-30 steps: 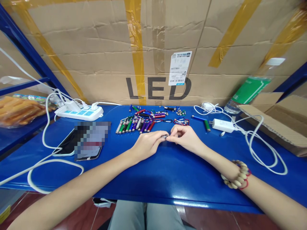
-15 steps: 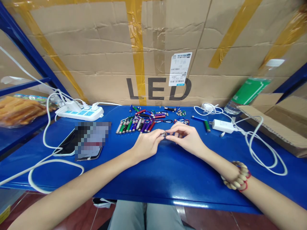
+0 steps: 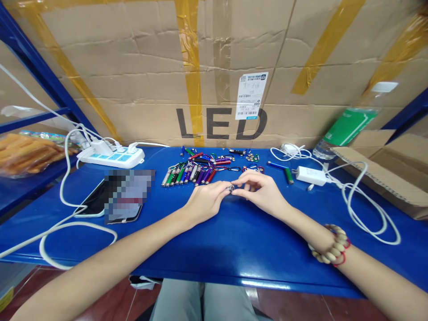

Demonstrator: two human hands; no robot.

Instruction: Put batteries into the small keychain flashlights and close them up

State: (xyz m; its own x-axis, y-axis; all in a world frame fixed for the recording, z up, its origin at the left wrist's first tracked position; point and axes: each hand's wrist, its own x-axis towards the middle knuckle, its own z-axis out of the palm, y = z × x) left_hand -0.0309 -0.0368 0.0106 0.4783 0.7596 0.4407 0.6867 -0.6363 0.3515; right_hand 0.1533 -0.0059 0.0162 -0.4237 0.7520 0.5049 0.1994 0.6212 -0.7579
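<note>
My left hand (image 3: 206,201) is closed around a small shiny metal piece (image 3: 230,188), dark and silver, of which only the end shows. From the other side, my right hand (image 3: 262,192) pinches at that same end with thumb and forefinger. The fingers cover most of the piece, so its full shape is hidden. Just beyond my left hand lies a row of small keychain flashlights (image 3: 187,174) in silver, green, black, purple and red, several with clips attached. Behind my right fingers sit coloured carabiner clips (image 3: 256,168).
Two phones (image 3: 129,196) and a white power strip (image 3: 117,157) are on the left of the blue table (image 3: 214,249). To the right are a green tube (image 3: 288,175), a white charger (image 3: 310,175) with looped cable, a bottle (image 3: 351,125) and an open carton (image 3: 384,178). A large cardboard box (image 3: 143,80) stands behind.
Both hands stay in nearly the same place. The metal piece between my fingers has shifted slightly to the right and shows a brighter silver end.
</note>
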